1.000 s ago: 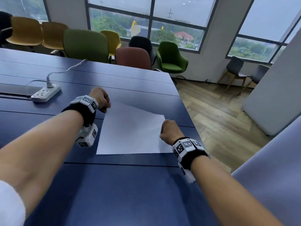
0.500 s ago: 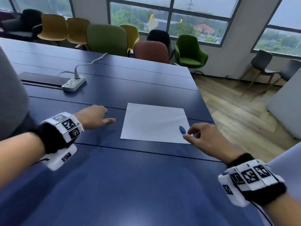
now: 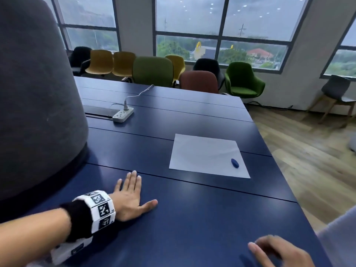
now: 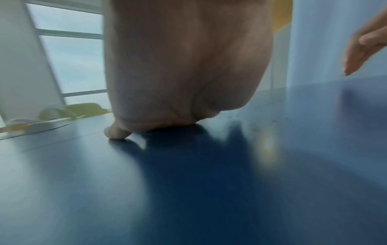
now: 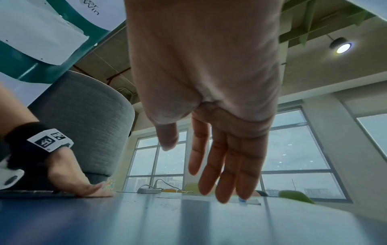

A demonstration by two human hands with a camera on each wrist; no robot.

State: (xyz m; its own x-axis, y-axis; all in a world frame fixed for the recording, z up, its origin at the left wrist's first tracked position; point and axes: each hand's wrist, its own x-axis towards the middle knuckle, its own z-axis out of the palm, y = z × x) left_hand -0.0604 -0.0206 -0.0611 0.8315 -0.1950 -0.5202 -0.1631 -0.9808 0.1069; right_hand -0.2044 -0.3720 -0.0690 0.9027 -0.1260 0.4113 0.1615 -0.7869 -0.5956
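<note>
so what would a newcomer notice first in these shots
The white sheet of paper stands out on the dark blue table, with a small blue oval object lying on it by its near right corner. The left hand lies flat on the table and the right hand shows open at the lower right, both holding nothing. A big grey rounded shape fills the left side.

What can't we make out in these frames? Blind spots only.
Head view: small blue object on the paper is too small to identify; right hand is blurred and cut by the bottom edge.
Right wrist view: fingers partly cover that object.
Left wrist view: left hand shows mostly palm, which hides its digits.
</note>
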